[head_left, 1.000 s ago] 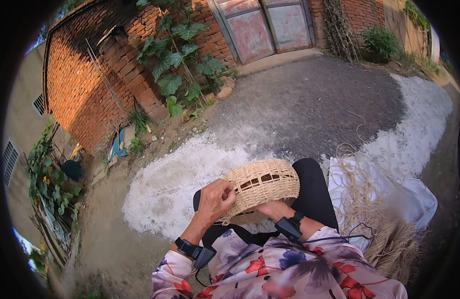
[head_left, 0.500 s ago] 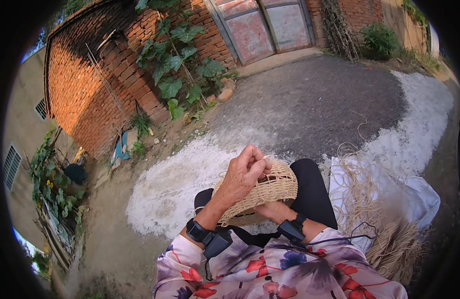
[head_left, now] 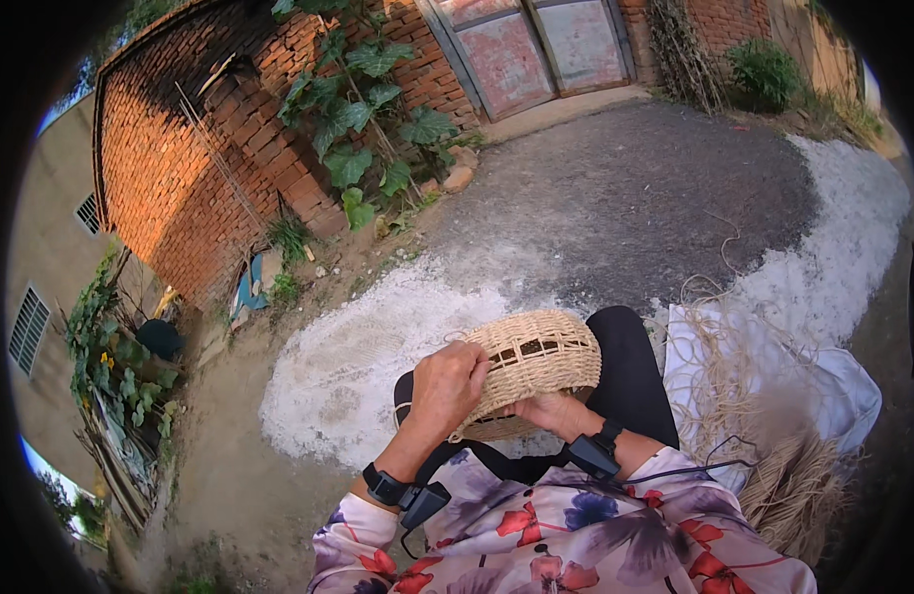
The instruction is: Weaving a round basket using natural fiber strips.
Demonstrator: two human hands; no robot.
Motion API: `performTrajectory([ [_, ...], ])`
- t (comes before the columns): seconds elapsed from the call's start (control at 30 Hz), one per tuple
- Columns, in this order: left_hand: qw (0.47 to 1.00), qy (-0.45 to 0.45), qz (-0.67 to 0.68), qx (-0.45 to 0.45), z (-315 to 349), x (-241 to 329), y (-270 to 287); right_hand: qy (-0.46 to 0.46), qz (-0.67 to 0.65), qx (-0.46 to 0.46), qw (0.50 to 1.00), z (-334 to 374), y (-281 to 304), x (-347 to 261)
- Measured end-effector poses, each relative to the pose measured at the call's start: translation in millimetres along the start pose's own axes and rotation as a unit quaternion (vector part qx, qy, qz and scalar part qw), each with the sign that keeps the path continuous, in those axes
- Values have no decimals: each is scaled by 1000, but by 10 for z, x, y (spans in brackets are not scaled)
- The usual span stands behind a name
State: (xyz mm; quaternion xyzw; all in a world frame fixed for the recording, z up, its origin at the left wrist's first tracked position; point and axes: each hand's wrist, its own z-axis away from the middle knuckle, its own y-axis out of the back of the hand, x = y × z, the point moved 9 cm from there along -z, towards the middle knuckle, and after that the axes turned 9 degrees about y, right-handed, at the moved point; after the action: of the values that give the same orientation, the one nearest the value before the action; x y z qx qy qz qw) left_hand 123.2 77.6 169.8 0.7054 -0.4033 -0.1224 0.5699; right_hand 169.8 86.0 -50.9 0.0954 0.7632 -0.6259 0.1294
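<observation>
A small woven basket point(head_left: 541, 361) of pale straw-coloured cord lies tilted on its side across my lap, with an openwork band of slots around its wall. Against its left end is my left hand point(head_left: 443, 388), its fingers curled closed; what they pinch is hidden. My right hand point(head_left: 551, 410) grips the near rim from below, some of its fingers hidden inside the basket. A thin loop of cord shows by the left knuckles. Both wrists wear black strapped devices.
To my right, loose cord point(head_left: 719, 386) and a thick bundle of strands point(head_left: 788, 490) lie on a white sheet point(head_left: 838, 391). A pale powdery patch point(head_left: 328, 366) spreads over the ground ahead. Beyond stand a brick wall point(head_left: 170, 188), a leafy vine point(head_left: 353, 119) and a metal double door point(head_left: 506, 64).
My left hand has come down and left from above the basket's slotted band to its left end. The basket has turned slightly, and more of the right hand's fingers show.
</observation>
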Motion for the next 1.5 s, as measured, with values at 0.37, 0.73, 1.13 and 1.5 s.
performTrajectory([
  [0.37,994,19,83,72,57,10,-28,-17,-108,-12,994,-97,41,4],
  [0.73,962,105,241,76,146,-310,-137,37,-52,44,997,-59,-69,-150],
  [1.13,943,111,297,105,191,-634,-66,70,-36,24,997,-193,-330,-235],
  [1.5,992,57,97,-49,-307,-289,80,76,-68,69,992,-329,-215,-348],
])
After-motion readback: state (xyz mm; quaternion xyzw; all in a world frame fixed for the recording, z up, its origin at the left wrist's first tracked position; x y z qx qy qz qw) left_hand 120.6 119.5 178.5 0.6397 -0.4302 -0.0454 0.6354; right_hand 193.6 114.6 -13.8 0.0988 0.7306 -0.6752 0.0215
